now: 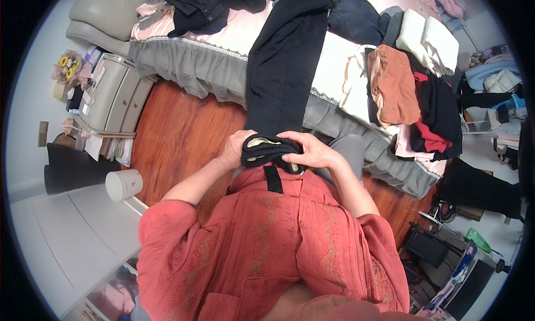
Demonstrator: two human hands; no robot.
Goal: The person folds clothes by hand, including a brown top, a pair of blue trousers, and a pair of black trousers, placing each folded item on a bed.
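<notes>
Both hands are on the black trousers [287,59] now, right in front of the red shirt [251,232]! The left hand [235,147] is curled round the near end at its left side, and over on the other side the right hand [313,149] has it pinched, thumb laid across the front edge. Between them the cloth is doubled up, and there's a pale lining showing in the folds. From there the trousers run away up over the edge of the bed [239,34], crossing its grey frilled skirt [189,64], the far end lying on the mattress beside a dark blue garment [356,17]. Look right, and a stack of clothes sits near the bed's edge: a rust-brown top [393,84], folded white knitwear [429,39], black and red pieces next to them. Up on the left, more dark clothes [206,9] lie heaped. Below, reddish wooden floor [173,131].
</notes>
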